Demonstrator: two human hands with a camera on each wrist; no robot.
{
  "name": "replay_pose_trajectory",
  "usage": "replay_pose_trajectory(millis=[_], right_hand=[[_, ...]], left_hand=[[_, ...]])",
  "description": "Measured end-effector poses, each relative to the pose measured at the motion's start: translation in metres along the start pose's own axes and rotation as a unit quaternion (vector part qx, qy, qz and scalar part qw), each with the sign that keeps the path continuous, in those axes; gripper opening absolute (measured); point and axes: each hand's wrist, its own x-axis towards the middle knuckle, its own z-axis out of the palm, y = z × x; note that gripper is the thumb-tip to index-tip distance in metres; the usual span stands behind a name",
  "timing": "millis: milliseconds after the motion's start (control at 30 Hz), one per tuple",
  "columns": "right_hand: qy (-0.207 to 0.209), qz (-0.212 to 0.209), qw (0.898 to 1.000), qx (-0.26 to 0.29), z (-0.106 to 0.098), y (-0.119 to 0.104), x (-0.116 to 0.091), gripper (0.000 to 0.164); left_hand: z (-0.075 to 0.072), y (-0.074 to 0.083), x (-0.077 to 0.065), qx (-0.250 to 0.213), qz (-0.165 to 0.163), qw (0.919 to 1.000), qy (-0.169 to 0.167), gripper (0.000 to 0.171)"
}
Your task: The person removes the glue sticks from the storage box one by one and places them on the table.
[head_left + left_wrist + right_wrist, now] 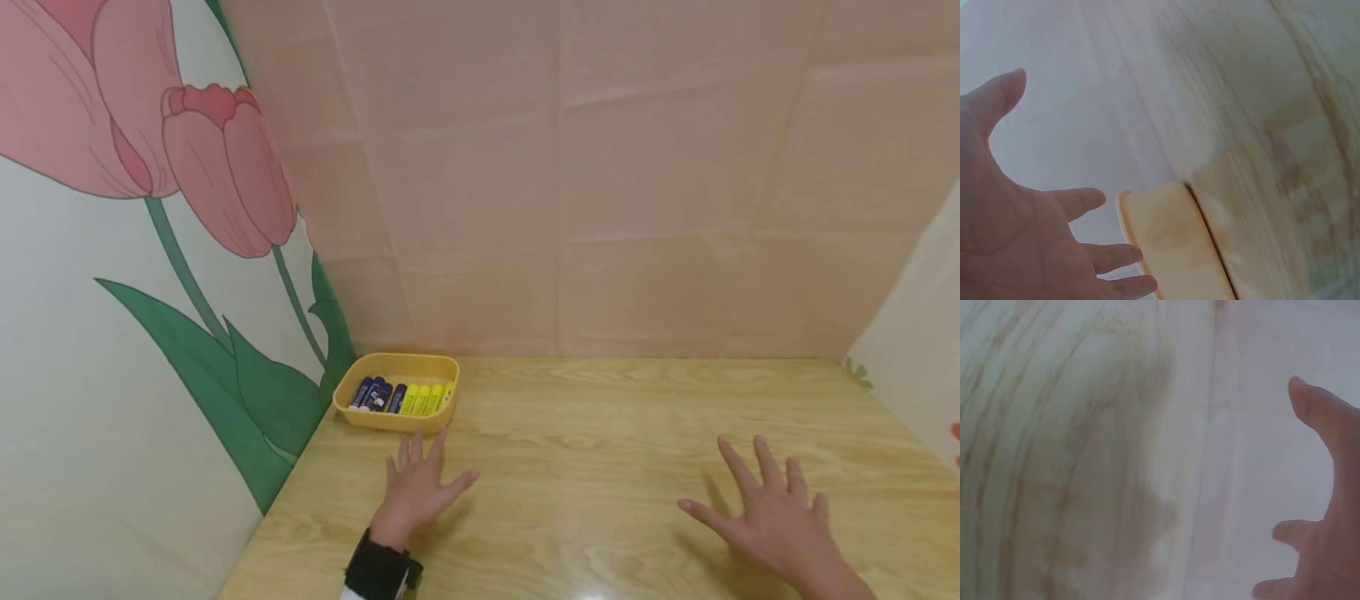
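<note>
A yellow tray (397, 423) with raised sides stands at the back left of the table. Inside it lie several small sticks in a row: dark blue ones (378, 394) on the left and bright yellow ones (422, 400) on the right. My left hand (417, 493) is spread just in front of the tray, its fingertips near the front wall and nothing in its grasp. In the left wrist view the tray's side (1172, 244) shows beyond the fingers. Far off to the right, my right hand (776, 521) hovers over the table, fingers spread and holding nothing.
The wood-grain table (570, 467) reaches back to a pinkish-brown sheet (600, 183) hung behind it. Along the left edge rises a pale panel with printed tulips (232, 175). Another pale panel (918, 333) borders the right side. A black band (378, 567) circles my left wrist.
</note>
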Motion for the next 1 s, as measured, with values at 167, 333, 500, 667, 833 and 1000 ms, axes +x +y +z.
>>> replay_pose_trajectory(millis=[167, 333, 500, 667, 833, 1000], right_hand=[[-0.031, 0.010, 0.999, 0.015, 0.008, 0.000, 0.005, 0.103], [-0.015, 0.003, 1.000, 0.011, 0.014, -0.002, 0.006, 0.103], [0.020, -0.009, 1.000, -0.013, 0.012, -0.003, 0.004, 0.103], [0.041, -0.019, 0.999, -0.016, 0.006, -0.001, 0.004, 0.099], [0.038, -0.018, 0.999, -0.002, 0.005, -0.001, 0.001, 0.095], [0.036, -0.016, 0.999, 0.005, 0.004, 0.004, -0.001, 0.093]], left_hand=[[0.001, -0.002, 0.001, -0.002, 0.008, 0.9999, 0.009, 0.096], [-0.006, -0.010, 0.007, -0.009, 0.011, 0.9961, 0.087, 0.074], [-0.032, -0.037, 0.035, 0.009, -0.057, 0.9806, 0.188, 0.058], [-0.053, -0.066, 0.068, 0.046, -0.132, 0.9645, 0.224, 0.061], [-0.063, -0.088, 0.080, 0.059, -0.186, 0.9500, 0.244, 0.067], [-0.067, -0.103, 0.086, 0.075, -0.209, 0.9508, 0.216, 0.059]])
